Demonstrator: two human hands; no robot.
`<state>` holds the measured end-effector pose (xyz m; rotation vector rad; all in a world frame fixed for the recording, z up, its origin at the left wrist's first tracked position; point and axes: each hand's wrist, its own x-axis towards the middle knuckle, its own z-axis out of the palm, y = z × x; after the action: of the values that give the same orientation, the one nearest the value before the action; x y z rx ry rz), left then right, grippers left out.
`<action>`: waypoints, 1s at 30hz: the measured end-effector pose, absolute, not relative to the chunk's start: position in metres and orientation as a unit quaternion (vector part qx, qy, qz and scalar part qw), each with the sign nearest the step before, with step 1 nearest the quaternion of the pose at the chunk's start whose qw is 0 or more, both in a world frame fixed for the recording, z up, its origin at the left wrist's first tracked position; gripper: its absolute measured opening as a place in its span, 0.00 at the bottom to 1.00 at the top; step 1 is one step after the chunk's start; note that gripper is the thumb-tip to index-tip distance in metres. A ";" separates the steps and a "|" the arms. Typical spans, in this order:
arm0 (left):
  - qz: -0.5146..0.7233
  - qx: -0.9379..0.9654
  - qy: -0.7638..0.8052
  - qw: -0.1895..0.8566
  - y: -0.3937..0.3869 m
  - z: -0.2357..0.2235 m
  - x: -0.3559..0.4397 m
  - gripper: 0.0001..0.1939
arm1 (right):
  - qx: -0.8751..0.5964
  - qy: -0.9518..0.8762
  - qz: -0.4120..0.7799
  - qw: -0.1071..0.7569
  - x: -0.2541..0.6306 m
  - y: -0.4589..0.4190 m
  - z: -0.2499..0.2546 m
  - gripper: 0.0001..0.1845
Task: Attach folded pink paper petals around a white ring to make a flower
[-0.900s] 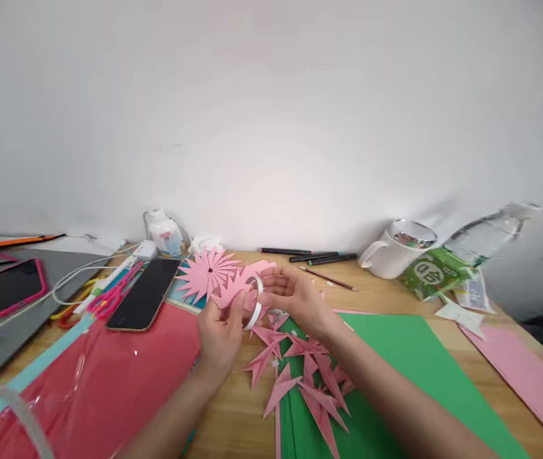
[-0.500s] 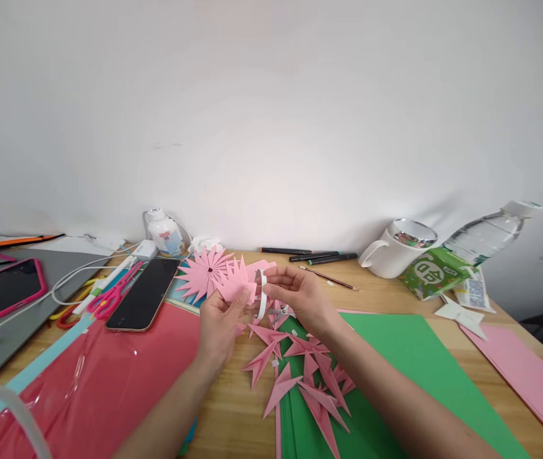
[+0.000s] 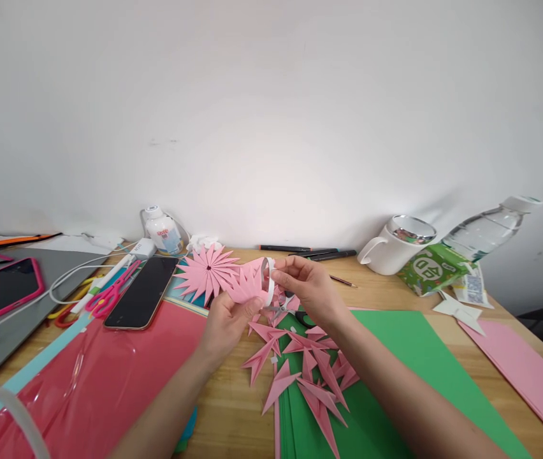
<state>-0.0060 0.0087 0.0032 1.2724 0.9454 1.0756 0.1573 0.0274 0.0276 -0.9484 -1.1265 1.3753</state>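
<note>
Between the thumb and fingers of my left hand (image 3: pixel 228 322) is a folded pink paper piece (image 3: pixel 246 287) with pointed tips. My right hand (image 3: pixel 307 280) pinches a narrow white roll of tape (image 3: pixel 267 280), its ring standing on edge against the right side of the piece. Behind my left hand lies a round pink paper star (image 3: pixel 209 268). Below my hands, several folded pink paper points (image 3: pixel 319 392) are scattered over green paper (image 3: pixel 396 363). Scissors (image 3: pixel 304 319) lie under my right hand, partly hidden.
At left are a phone (image 3: pixel 142 293), pink scissors (image 3: pixel 113 293), a white bottle (image 3: pixel 164 231) and red sheets (image 3: pixel 123 376) in clear plastic. Black pens (image 3: pixel 285 248) lie by the wall. A mug (image 3: pixel 396 248), green packet (image 3: pixel 431 271) and tilted water bottle (image 3: pixel 486 229) stand at right.
Both hands have shifted slightly to the right. The tape roll has come up against the edge of the pink piece, and more of the scissors' black handle shows.
</note>
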 end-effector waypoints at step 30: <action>0.526 0.559 0.456 0.451 0.007 0.004 -0.005 0.15 | -0.534 -0.836 0.104 -0.072 0.191 0.029 0.033 0.23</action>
<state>-0.0049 0.0074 0.0041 1.3813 1.1275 1.2996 0.1910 0.0291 0.0333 -1.7607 -2.7539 0.3431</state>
